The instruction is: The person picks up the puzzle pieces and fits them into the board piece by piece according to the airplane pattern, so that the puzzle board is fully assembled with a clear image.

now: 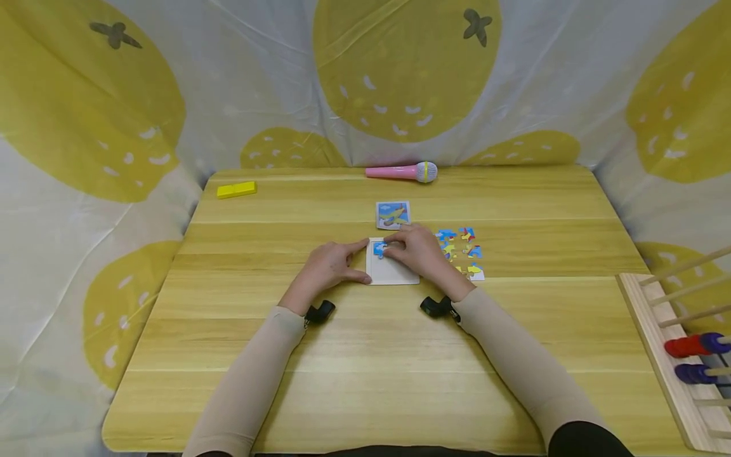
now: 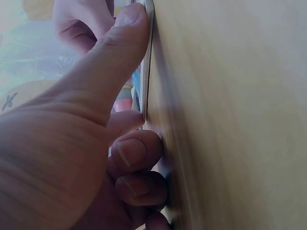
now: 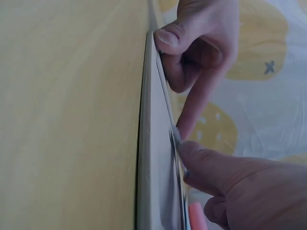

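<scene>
A shallow white puzzle tray [image 1: 394, 276] lies flat on the table. My left hand [image 1: 327, 263] holds its left side, index finger at the upper corner and thumb [image 2: 129, 28] at the lower one, other fingers curled beneath. Inside the tray's upper left corner is a blue jigsaw piece [image 1: 378, 247]. Over that corner, my right hand [image 1: 419, 251] pinches the piece between thumb [image 3: 204, 160] and index finger; its fingers hide part of the piece. Several loose jigsaw pieces [image 1: 473, 270] lie right of the tray, partly behind the right hand. Just beyond stands a picture card [image 1: 393, 214], lying flat.
A pink toy microphone [image 1: 394, 172] lies at the table's back edge. Yellow blocks [image 1: 237, 190] are at the back left. On the right edge stands a wooden bead frame [image 1: 657, 343] with red and purple beads. A fruit-patterned cloth [image 1: 274, 76] hangs behind the table [image 1: 365, 381].
</scene>
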The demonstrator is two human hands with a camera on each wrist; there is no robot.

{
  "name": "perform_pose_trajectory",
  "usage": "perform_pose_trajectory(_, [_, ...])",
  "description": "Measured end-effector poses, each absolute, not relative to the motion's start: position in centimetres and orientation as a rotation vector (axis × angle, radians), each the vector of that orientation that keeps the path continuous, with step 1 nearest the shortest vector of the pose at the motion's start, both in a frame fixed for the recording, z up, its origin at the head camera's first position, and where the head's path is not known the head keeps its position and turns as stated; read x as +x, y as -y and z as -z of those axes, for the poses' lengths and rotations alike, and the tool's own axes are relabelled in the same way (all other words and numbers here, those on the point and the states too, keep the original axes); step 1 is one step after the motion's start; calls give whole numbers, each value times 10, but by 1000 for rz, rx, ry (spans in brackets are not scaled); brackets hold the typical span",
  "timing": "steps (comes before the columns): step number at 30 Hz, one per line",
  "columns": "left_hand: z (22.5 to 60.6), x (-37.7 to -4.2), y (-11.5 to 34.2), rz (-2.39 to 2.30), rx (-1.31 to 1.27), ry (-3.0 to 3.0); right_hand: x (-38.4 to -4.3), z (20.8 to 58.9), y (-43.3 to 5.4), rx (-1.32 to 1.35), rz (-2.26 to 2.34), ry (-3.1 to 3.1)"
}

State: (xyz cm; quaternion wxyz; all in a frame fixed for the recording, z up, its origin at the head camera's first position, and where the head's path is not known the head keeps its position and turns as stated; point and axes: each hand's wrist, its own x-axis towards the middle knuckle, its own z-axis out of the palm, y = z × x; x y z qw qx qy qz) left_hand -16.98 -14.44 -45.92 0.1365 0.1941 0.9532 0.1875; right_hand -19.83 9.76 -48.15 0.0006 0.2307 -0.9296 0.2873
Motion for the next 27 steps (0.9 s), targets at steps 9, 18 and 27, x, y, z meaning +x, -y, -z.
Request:
perform_pose_trajectory(9, [460,-173,142,-542,563,-2764,-198,480,-95,745,-897,2886])
perform_pose_trajectory(18, [460,-172,141,-529,577,-2775,-200,481,-89,742,-877,2891])
perform_pose_trajectory(27, [460,-169,143,-557,545,-2765,-202,473,-119,568,-1084,2910])
